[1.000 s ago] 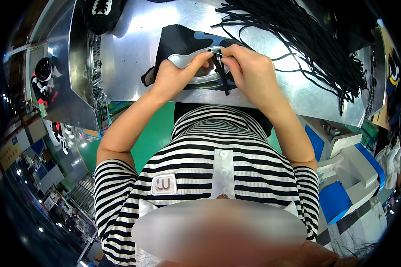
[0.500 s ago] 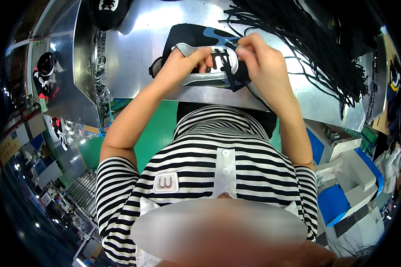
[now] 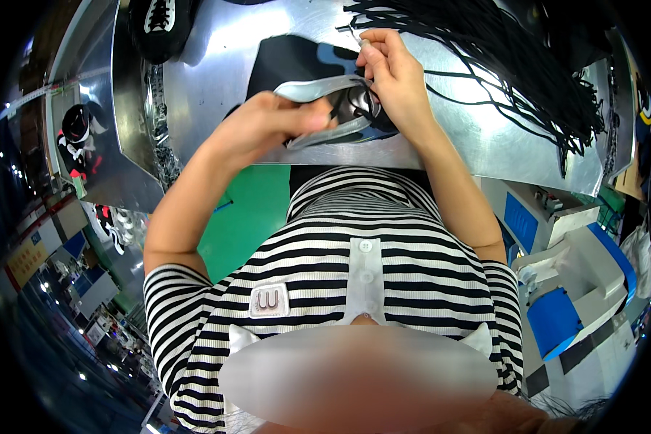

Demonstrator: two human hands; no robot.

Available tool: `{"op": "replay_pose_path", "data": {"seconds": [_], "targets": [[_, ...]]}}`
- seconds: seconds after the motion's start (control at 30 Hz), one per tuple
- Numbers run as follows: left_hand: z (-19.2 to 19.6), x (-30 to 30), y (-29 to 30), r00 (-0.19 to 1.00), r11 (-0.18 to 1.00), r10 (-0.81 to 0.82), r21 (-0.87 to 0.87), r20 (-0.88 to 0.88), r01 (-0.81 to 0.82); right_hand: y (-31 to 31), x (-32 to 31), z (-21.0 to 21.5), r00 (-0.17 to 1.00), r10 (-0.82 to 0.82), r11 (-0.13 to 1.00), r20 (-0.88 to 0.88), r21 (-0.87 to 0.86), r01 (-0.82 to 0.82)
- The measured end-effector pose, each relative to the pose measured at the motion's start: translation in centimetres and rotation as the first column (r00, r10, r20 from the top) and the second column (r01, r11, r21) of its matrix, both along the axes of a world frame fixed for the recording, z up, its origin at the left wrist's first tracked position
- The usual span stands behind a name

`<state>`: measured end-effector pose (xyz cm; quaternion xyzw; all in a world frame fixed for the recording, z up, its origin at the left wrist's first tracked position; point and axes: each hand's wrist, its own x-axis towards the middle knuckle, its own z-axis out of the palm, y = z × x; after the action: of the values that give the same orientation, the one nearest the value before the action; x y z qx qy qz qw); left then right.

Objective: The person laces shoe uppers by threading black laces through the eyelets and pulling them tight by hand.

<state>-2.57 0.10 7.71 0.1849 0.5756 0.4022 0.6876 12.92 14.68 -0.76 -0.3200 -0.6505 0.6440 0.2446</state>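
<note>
A black shoe upper with blue-grey patches and a silver-white opening edge lies on the metal table in front of me. A black shoelace loops through its front. My left hand, blurred by motion, is over the near left part of the opening. Its fingers look curled together at the lace, though the grip itself is smeared. Just beyond the shoe's right end, my right hand is closed in a pinch. A slim pale piece with a fine tip sticks out of it; its kind is unclear.
A thick bundle of black laces spreads over the table's right side. Another black shoe with white lacing stands at the far left. The metal table ends at a near edge before my body. A white-and-blue machine is at right.
My left hand has drawn back leftward out of the shoe opening. My right hand has moved up and left, and the slim pale piece now shows in it.
</note>
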Motion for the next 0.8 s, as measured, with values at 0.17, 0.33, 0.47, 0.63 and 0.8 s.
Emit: {"op": "replay_pose_path", "data": {"seconds": [0.17,0.33,0.47,0.63,0.8], "targets": [[2.3,-0.5,-2.9,0.882,0.857,0.270,0.322,0.386,-0.403,-1.0,-0.7,1.0,0.996,-0.081,0.996,-0.045,-0.051,0.079],[8.4,-4.7,-4.7,0.323,0.298,0.292,0.235,0.900,-0.925,-1.5,-0.8,1.1,0.981,-0.164,0.986,-0.102,0.022,0.167],[4.1,-2.0,-4.0,0.784,0.556,0.607,0.632,0.135,-0.539,-1.3,-0.9,0.8,0.977,-0.192,0.978,-0.096,0.064,0.199],[1.6,1.2,-3.5,0.831,0.749,0.409,0.659,-0.377,-0.070,-1.5,-1.0,0.2,0.975,-0.206,0.969,-0.085,0.117,0.215],[-0.2,2.4,-1.2,0.040,0.837,0.309,0.291,-0.950,0.463,-1.1,-0.3,-0.2,0.941,-0.169,0.978,-0.294,0.067,0.197]]}}
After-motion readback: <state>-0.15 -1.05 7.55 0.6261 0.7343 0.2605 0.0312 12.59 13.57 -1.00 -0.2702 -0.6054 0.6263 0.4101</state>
